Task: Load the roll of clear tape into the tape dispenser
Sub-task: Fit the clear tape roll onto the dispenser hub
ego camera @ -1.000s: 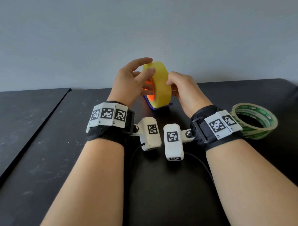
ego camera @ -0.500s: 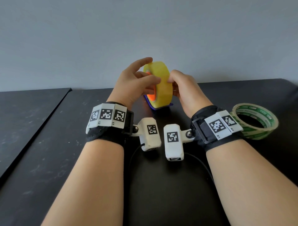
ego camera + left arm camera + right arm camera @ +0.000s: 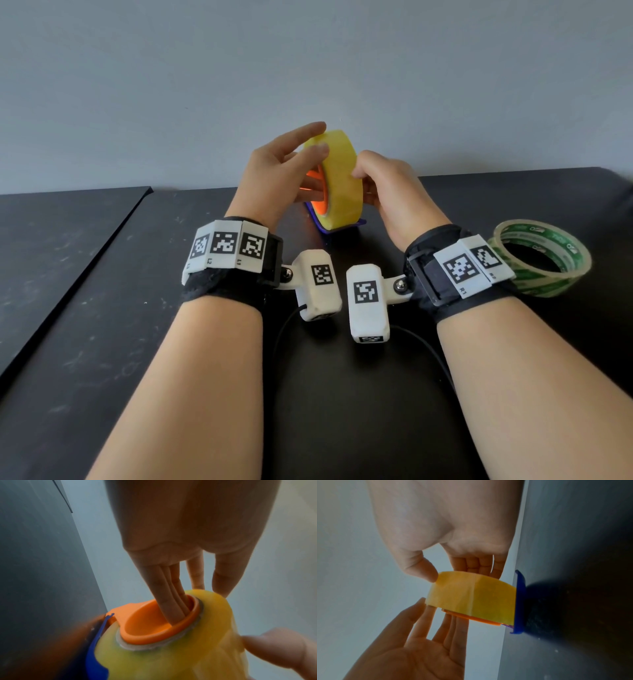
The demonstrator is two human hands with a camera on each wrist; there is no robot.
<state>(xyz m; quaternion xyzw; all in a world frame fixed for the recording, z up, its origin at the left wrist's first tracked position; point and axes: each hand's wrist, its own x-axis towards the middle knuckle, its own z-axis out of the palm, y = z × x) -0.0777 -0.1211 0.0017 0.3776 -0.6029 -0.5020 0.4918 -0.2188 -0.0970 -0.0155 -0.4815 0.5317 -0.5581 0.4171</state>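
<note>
Your left hand [image 3: 274,171], fingers straight, reaches into the orange hub [image 3: 154,626] to steady the dispenser [image 3: 520,601] while your right hand [image 3: 383,185] pinches the tape roll [image 3: 342,181], its grip seating it.

Both forearms are bare. Each wrist wears a black fabric wrist strap [image 3: 226,286] topped with white blocks printed with black square-pattern markers [image 3: 224,243]. A silver screw [image 3: 400,285] joins each strap to a white boxy camera housing [image 3: 367,303], and thin black cables [image 3: 424,346] trail from the housings.
</note>
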